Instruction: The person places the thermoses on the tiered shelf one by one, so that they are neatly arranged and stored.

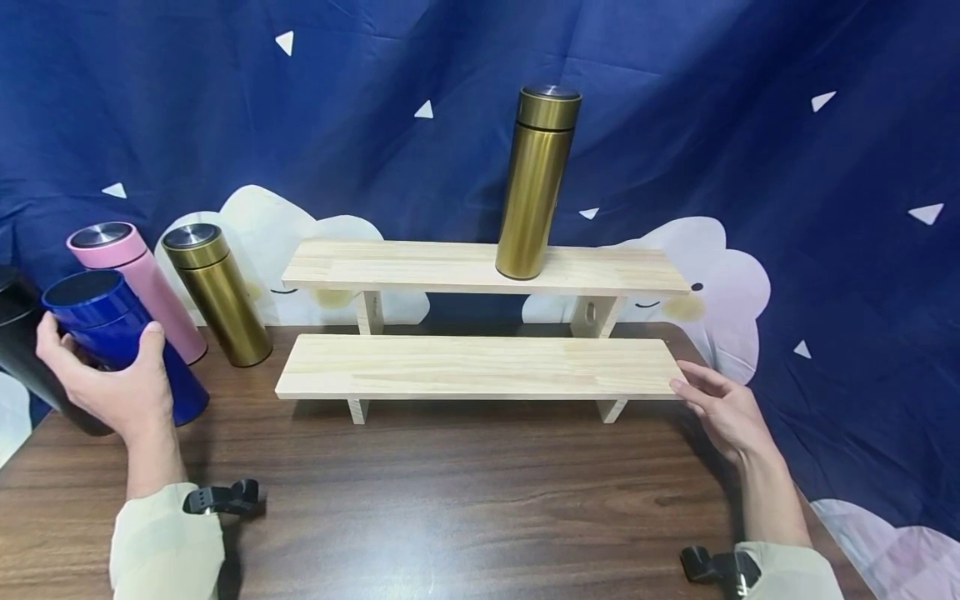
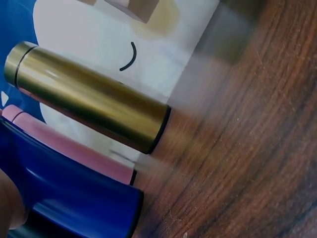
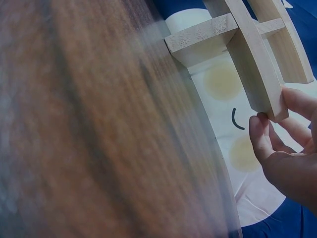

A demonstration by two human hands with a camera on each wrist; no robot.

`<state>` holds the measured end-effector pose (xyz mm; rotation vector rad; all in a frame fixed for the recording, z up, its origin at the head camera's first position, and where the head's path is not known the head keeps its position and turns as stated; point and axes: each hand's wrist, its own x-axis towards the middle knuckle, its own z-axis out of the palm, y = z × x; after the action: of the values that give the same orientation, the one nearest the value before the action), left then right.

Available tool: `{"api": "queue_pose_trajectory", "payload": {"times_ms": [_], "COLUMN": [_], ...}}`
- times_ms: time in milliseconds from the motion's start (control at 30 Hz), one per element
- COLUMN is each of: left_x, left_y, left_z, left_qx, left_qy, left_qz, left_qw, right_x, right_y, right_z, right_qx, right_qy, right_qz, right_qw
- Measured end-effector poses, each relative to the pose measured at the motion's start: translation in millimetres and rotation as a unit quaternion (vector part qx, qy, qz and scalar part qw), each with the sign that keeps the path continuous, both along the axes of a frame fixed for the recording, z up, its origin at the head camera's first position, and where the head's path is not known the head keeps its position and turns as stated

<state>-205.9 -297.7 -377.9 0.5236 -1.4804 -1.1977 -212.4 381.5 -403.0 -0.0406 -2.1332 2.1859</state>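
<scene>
My left hand [image 1: 116, 387] grips a blue thermos bottle [image 1: 97, 315] at the far left, thumb on one side and fingers on the other. In the left wrist view the blue bottle's lower end shows close beside a pink bottle [image 2: 74, 146]. At the other side, my right hand [image 1: 731, 414] pinches the right end of the lower board of a two-step wooden rack [image 1: 480, 367]. The right wrist view shows its fingertips [image 3: 260, 131] at that board's end. A gold thermos bottle [image 1: 536, 187] stands upright on the rack's upper board.
Behind the blue bottle stands another gold bottle [image 1: 221, 296], next to the pink one. A black bottle [image 1: 37, 367] is at the left edge, partly hidden by my left hand. The brown wooden table [image 1: 450, 500] reaches back to a dark blue cloth [image 1: 675, 150] with cloud prints.
</scene>
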Motion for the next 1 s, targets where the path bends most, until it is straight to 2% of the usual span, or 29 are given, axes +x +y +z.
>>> {"api": "queue_pose_trajectory", "payload": {"times_ms": [367,600,1000], "left_x": [2.6,8.1,11.4], "left_y": [7.0,20.2,47.7], "left_z": [6.4,16.3,32.2], "left_qx": [-0.008,0.000,-0.060], "left_qy": [0.001,-0.005,0.019], "left_qz": [0.012,-0.009,-0.038], "left_qw": [0.9999,0.9999,0.9973], "right_x": [0.0,0.0,0.5], "right_y": [0.5,0.8,1.0], "right_z": [-1.7,-1.6,-0.7], "right_qx": [-0.010,0.004,0.006], "right_qy": [0.010,0.004,0.001], "right_qz": [0.008,0.001,0.000], "right_qw": [1.000,1.000,1.000]}}
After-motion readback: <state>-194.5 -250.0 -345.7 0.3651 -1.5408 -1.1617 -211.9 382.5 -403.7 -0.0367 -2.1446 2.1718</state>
